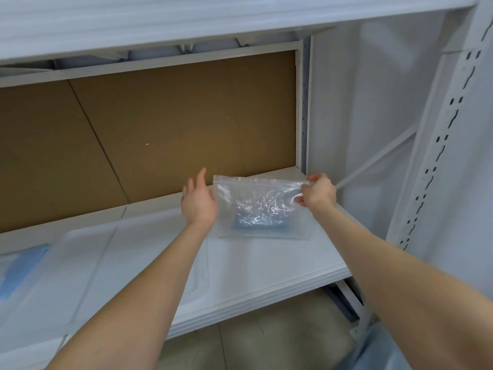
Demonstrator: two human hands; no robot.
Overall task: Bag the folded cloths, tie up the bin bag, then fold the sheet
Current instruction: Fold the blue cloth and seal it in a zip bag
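Observation:
A clear zip bag (262,204) hangs over the right end of the white shelf (266,265), with a folded blue cloth (257,222) showing through its lower part. My right hand (317,193) pinches the bag's upper right corner at the zip strip. My left hand (198,201) is at the bag's left edge with fingers straight and relaxed, holding nothing; whether it touches the bag is unclear.
A translucent white lid or tray (106,268) lies on the shelf to the left, with something blue (21,265) at the far left edge. Brown cardboard (160,124) backs the shelf. White rack uprights (437,156) stand at the right; another shelf is overhead.

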